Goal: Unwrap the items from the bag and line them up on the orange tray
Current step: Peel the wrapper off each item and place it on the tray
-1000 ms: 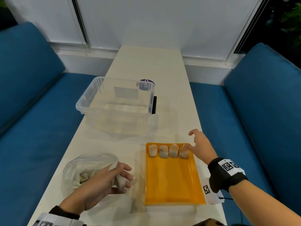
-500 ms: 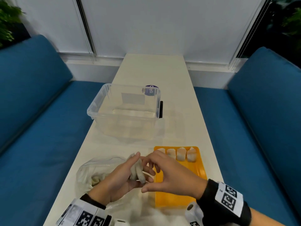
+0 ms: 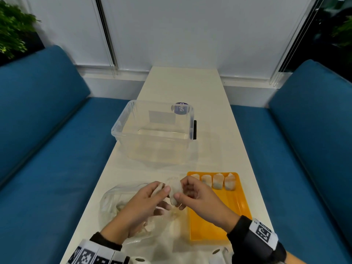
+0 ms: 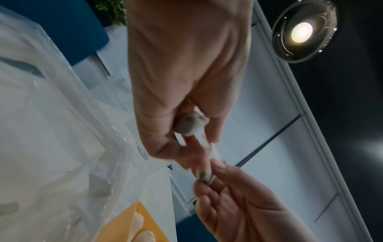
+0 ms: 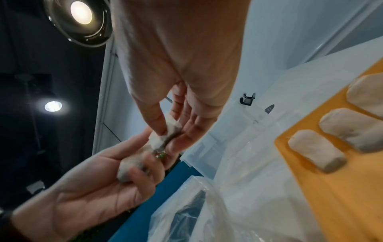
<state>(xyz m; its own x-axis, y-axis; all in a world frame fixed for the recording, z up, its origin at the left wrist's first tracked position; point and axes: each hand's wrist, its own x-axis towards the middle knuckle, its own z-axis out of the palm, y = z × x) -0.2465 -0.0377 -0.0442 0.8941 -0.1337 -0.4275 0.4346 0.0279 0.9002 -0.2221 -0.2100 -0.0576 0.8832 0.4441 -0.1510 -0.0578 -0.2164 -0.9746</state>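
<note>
I hold a white wrapped roll (image 3: 174,189) between both hands, above the table and just left of the orange tray (image 3: 219,221). My left hand (image 3: 164,197) grips one end (image 5: 126,170). The thumb and fingers of my right hand (image 3: 182,193) pinch the other end (image 5: 163,135). Thin clear wrap (image 4: 214,153) stretches between the two hands. Several unwrapped white rolls (image 3: 218,181) lie side by side along the tray's far edge. The clear plastic bag (image 3: 114,202) lies crumpled under my left forearm, with pale contents inside that I cannot make out.
A clear plastic tub (image 3: 156,130) stands on the long white table (image 3: 181,84) beyond the hands. Blue sofa seats run along both sides of the table. The near part of the tray is bare orange.
My right hand came back from the row on the tray to my left hand. The left hand lifted a roll out of the bag, and both hands now hold it.
</note>
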